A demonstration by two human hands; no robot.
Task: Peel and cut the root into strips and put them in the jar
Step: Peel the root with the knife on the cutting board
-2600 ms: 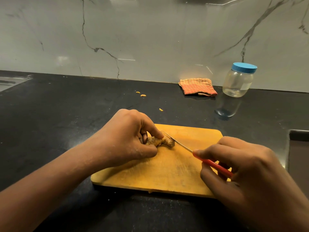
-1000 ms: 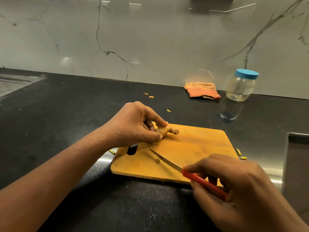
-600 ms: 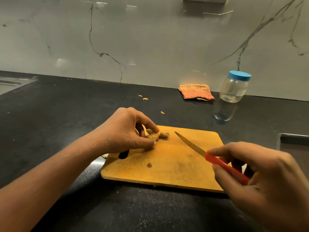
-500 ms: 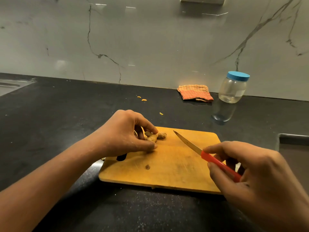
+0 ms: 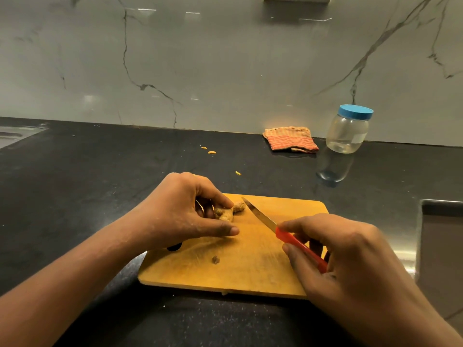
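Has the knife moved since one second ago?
Yes. Against the cutting board, the knife went from the near edge toward the far edge; its tip now lies close to the root.

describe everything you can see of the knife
The knife is small, with a slim, pointed metal blade and a red handle that looks like plastic. The right hand grips the handle, fingers curled round it and hiding its rear end. The knife is held slanted over the wooden cutting board, blade pointing away and to the left, with the tip close beside the right end of the root. Whether the tip touches the root or the board cannot be told.
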